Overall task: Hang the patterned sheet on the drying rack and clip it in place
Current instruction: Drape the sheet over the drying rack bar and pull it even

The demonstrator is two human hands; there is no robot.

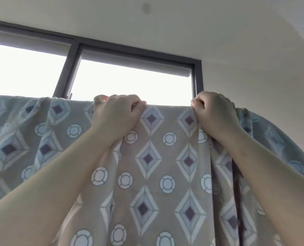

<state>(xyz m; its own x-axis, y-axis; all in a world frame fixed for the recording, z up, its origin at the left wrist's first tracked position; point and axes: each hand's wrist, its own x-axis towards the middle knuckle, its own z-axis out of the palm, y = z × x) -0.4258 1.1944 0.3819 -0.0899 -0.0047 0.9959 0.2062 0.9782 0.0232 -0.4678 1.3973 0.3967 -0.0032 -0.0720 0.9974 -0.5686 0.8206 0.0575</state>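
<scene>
Dark-framed window (130, 82) under white ceiling (183, 23); left hand (115, 112) and right hand (217, 112) clutch patterned sheet (165, 166) along top

Home room: dark-framed window (130, 71), roller blind (135, 63), white ceiling (183, 23).

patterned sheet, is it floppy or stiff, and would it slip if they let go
Probably floppy: the patterned sheet hangs in soft folds and bunches beside the right hand. Likely light enough, since the left hand and the right hold it up by its top edge. It might slip if released: nothing visible pins it.
</scene>
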